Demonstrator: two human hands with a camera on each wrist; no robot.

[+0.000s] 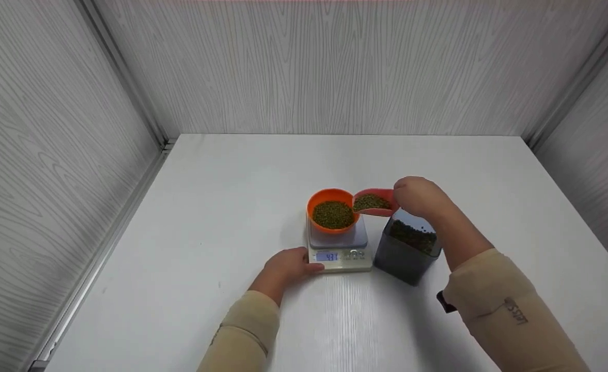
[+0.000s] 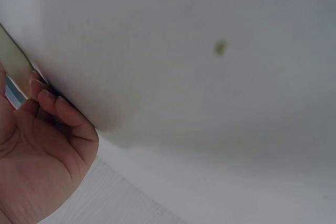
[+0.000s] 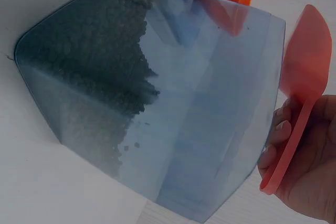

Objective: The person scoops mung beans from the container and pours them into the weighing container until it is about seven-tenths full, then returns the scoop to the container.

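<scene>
My right hand (image 1: 420, 197) grips the handle of a red scoop (image 3: 310, 51), which carries a heap of small green grains. In the head view the scoop's tip reaches the right rim of an orange bowl (image 1: 332, 194) holding more of the same grains. That bowl stands on the platform of a white kitchen scale (image 1: 358, 265), whose lit display seems to read 431. My left hand (image 1: 288, 266) holds the scale's front left corner, thumb at the front edge and fingers curled by the side. Below the right hand stands a clear, dark-tinted square container (image 3: 220, 108), partly filled with grains.
The white table (image 1: 231, 196) is bounded by a pale wood-grain panel (image 1: 334, 67) at the back and others at both sides. A single small greenish speck (image 2: 220, 48) lies on the table near the left hand.
</scene>
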